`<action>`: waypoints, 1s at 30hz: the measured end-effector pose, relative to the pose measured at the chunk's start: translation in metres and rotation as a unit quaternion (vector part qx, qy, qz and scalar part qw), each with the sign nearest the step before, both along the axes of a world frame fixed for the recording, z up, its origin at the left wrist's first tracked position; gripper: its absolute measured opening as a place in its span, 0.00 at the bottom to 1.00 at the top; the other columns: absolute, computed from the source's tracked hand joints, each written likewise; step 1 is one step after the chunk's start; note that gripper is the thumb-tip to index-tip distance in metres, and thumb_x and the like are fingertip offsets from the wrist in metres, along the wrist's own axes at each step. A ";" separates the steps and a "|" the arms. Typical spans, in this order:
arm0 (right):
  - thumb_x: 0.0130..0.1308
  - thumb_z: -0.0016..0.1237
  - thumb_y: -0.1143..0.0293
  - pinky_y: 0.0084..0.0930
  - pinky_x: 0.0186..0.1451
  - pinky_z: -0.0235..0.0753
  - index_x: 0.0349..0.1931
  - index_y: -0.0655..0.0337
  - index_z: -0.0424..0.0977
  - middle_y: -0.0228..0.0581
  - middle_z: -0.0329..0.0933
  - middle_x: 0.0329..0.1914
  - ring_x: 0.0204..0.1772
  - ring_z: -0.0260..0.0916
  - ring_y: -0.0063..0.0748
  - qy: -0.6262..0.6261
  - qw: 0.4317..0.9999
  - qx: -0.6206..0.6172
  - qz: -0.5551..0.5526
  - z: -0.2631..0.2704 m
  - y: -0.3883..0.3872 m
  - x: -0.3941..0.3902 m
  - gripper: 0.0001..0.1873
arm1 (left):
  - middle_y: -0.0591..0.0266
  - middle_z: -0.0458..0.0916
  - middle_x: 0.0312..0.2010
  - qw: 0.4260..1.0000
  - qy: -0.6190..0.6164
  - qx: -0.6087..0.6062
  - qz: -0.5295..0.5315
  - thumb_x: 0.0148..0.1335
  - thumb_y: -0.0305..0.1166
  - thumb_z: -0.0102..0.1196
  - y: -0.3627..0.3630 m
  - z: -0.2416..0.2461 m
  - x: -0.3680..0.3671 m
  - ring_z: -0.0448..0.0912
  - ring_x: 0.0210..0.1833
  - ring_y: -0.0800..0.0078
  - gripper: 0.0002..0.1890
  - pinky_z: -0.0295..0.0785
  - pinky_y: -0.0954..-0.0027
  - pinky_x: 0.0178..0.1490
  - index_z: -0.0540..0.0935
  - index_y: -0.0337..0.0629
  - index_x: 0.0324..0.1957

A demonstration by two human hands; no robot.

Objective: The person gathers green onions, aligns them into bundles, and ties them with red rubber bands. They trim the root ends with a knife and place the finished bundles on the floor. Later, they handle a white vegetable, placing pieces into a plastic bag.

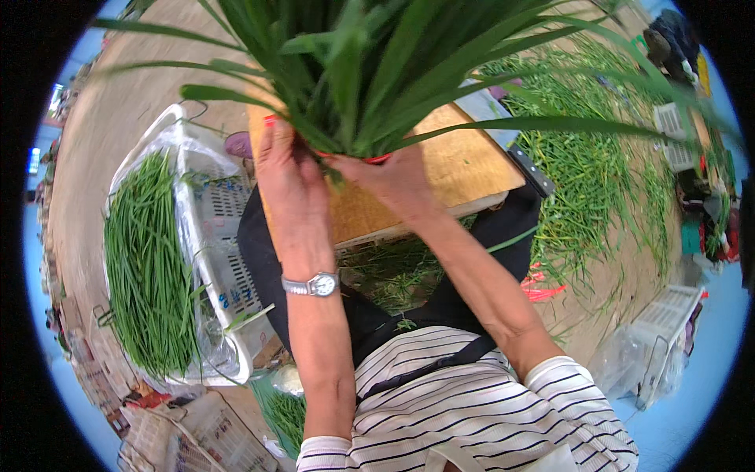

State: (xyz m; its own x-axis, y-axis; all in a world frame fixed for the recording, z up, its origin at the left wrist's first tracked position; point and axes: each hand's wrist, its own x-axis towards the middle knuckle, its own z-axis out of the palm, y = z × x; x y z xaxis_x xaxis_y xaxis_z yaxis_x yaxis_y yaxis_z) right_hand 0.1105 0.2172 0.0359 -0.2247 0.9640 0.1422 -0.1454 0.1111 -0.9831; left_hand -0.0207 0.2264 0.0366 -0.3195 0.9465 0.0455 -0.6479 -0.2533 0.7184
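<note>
A large bunch of long flat green leaves (354,76), which look like garlic chives, stands fanned out over a wooden board (466,171). A red band (377,159) circles its lower end. Around that end, my right hand (392,177) grips the bunch from the right. My left hand (292,162) is against its left side, and a bit of red strip shows at the fingertips. The leaf bases are mostly hidden by both hands. At the board's right edge lies a knife with a dark riveted handle (531,171).
To the left stands a white plastic crate (221,295), lined with clear film and filled with cut green leaves (150,271). Loose leaves (584,177) litter the floor at right, near red strips (542,289). More crates (666,324) and a person (672,44) are further off.
</note>
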 end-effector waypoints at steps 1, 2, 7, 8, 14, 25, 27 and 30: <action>0.48 0.65 0.65 0.29 0.54 0.70 0.50 0.65 0.68 0.41 0.74 0.46 0.50 0.71 0.32 0.017 1.000 -0.002 -0.001 0.000 0.000 -0.005 0.30 | 0.60 0.77 0.49 1.000 0.003 0.014 0.000 0.67 0.27 0.46 0.003 -0.002 -0.003 0.75 0.51 0.71 0.11 0.70 0.68 0.57 0.77 0.35 0.48; 0.47 0.65 0.65 0.29 0.55 0.69 0.52 0.65 0.66 0.42 0.72 0.48 0.51 0.70 0.33 0.027 0.999 0.001 -0.023 -0.002 -0.002 -0.009 0.32 | 0.59 0.77 0.50 1.000 0.004 -0.007 -0.005 0.67 0.26 0.44 0.006 -0.012 -0.008 0.74 0.52 0.70 0.13 0.70 0.68 0.58 0.76 0.34 0.50; 0.44 0.65 0.63 0.36 0.64 0.60 0.58 0.65 0.59 0.49 0.61 0.56 0.61 0.59 0.46 -0.007 0.994 0.040 -0.097 -0.007 -0.007 -0.015 0.41 | 0.60 0.76 0.52 0.997 -0.006 -0.068 -0.041 0.64 0.33 0.53 -0.001 -0.030 -0.022 0.76 0.51 0.69 0.18 0.75 0.69 0.54 0.72 0.39 0.55; 0.44 0.64 0.62 0.36 0.65 0.59 0.57 0.65 0.61 0.50 0.60 0.56 0.62 0.58 0.47 -0.029 0.992 0.059 -0.109 -0.008 -0.008 -0.015 0.40 | 0.60 0.76 0.52 0.997 0.001 -0.069 -0.026 0.64 0.34 0.53 0.000 -0.037 -0.019 0.76 0.51 0.69 0.19 0.74 0.69 0.54 0.72 0.39 0.55; 0.45 0.65 0.58 0.30 0.63 0.63 0.61 0.68 0.55 0.50 0.65 0.57 0.62 0.62 0.37 0.001 0.988 0.061 -0.141 0.010 -0.014 -0.012 0.46 | 0.54 0.77 0.48 0.998 0.025 -0.039 -0.038 0.65 0.32 0.49 0.004 -0.014 -0.026 0.76 0.50 0.67 0.16 0.74 0.69 0.55 0.74 0.34 0.52; 0.58 0.49 0.79 0.29 0.42 0.73 0.41 0.68 0.69 0.47 0.72 0.38 0.40 0.73 0.41 0.040 0.986 0.145 -0.071 -0.002 -0.118 -0.001 0.10 | 0.65 0.79 0.31 0.855 0.469 -0.050 0.217 0.62 0.23 0.55 -0.035 0.017 0.016 0.73 0.34 0.80 0.04 0.69 0.77 0.41 0.80 0.31 0.34; 0.57 0.47 0.82 0.30 0.42 0.71 0.41 0.68 0.67 0.47 0.68 0.37 0.38 0.70 0.42 0.102 0.960 0.209 -0.154 0.014 -0.091 -0.009 0.11 | 0.68 0.78 0.29 0.838 0.500 -0.098 0.198 0.61 0.23 0.55 -0.033 -0.011 -0.005 0.72 0.32 0.82 0.03 0.68 0.78 0.38 0.79 0.33 0.33; 0.54 0.45 0.84 0.30 0.46 0.71 0.43 0.68 0.65 0.47 0.66 0.39 0.42 0.69 0.42 0.093 0.956 0.222 -0.166 0.014 -0.042 -0.020 0.15 | 0.65 0.78 0.30 0.903 0.409 -0.063 0.116 0.63 0.23 0.53 -0.030 -0.007 0.000 0.74 0.33 0.81 0.03 0.71 0.79 0.37 0.78 0.33 0.35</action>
